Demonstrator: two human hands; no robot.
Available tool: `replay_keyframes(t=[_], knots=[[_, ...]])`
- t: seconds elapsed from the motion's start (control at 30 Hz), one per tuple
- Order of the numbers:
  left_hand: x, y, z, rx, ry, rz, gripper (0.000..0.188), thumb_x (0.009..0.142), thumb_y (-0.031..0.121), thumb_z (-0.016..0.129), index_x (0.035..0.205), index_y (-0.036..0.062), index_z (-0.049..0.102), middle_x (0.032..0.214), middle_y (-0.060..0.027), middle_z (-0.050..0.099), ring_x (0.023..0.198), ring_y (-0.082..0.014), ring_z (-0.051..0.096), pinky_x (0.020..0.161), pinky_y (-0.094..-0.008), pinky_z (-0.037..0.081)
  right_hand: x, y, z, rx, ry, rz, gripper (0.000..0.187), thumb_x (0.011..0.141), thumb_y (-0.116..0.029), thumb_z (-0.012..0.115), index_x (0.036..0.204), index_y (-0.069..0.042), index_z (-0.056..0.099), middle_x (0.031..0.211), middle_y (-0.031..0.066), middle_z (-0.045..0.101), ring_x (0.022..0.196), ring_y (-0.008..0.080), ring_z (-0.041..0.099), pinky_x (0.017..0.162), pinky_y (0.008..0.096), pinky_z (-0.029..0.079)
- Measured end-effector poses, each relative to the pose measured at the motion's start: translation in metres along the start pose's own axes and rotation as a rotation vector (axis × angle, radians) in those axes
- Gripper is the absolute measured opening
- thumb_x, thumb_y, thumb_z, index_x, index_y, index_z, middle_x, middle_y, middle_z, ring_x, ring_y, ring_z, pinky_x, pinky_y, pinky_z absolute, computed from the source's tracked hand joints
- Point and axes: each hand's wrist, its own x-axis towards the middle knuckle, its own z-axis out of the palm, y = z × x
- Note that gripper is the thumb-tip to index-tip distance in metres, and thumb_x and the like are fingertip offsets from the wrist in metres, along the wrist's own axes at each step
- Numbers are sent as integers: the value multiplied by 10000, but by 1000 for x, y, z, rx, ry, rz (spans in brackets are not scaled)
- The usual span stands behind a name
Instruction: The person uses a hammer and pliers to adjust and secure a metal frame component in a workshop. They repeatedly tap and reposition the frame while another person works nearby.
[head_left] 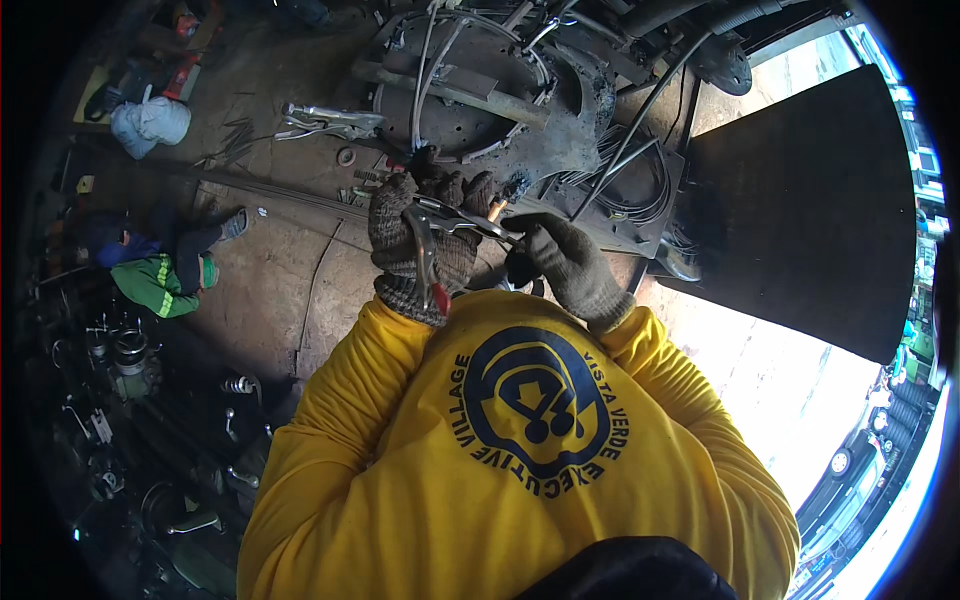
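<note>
Both of my hands wear grey-brown knit gloves. My left hand (396,232) is closed around a pair of metal locking pliers (426,258) in front of my chest, with a red-tipped lever at its lower end. My right hand (574,266) pinches the right end of the same pliers, its fingers curled in. Just beyond the gloves lies a round metal frame (470,100) with bent rods and a blackened plate. A second pair of locking pliers (330,122) rests farther off to the left. What the jaws touch, if anything, cannot be made out.
A coil of wire (640,185) lies on the metal table's right side. A large dark panel (790,210) stands at the right. Another person in a green jacket (155,285) sits at the left. Metal parts (130,355) crowd the lower left; long thin rods (280,192) cross the floor.
</note>
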Motion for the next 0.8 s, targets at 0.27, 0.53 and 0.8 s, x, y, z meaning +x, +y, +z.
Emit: replay_keyframes(t=[0.27, 0.53, 0.8], knots=[[2, 37, 58, -552, -174, -87, 556, 1072, 388, 494, 1485, 16, 502, 1440, -211, 607, 1280, -370, 631, 1164, -566, 457, -5, -2, 13, -502, 8, -396, 337, 1082, -285, 608, 1224, 20, 625, 941, 61, 682, 881, 130, 650, 813, 281, 533], [9, 32, 64, -427, -162, -69, 500, 1013, 285, 559, 1448, 40, 546, 1422, -213, 610, 1334, -375, 575, 1226, -616, 343, -9, -15, 9, -243, 4, -32, 315, 1017, -119, 686, 1291, 12, 607, 1007, 50, 676, 886, 118, 629, 824, 282, 527], [13, 20, 70, -386, 1, -144, 490, 1049, 280, 510, 1456, 7, 522, 1399, -245, 614, 1325, -399, 584, 1193, -601, 409, -6, -13, -5, -72, 17, -122, 302, 1053, -141, 623, 1306, 25, 628, 998, 77, 695, 916, 135, 661, 791, 287, 552]])
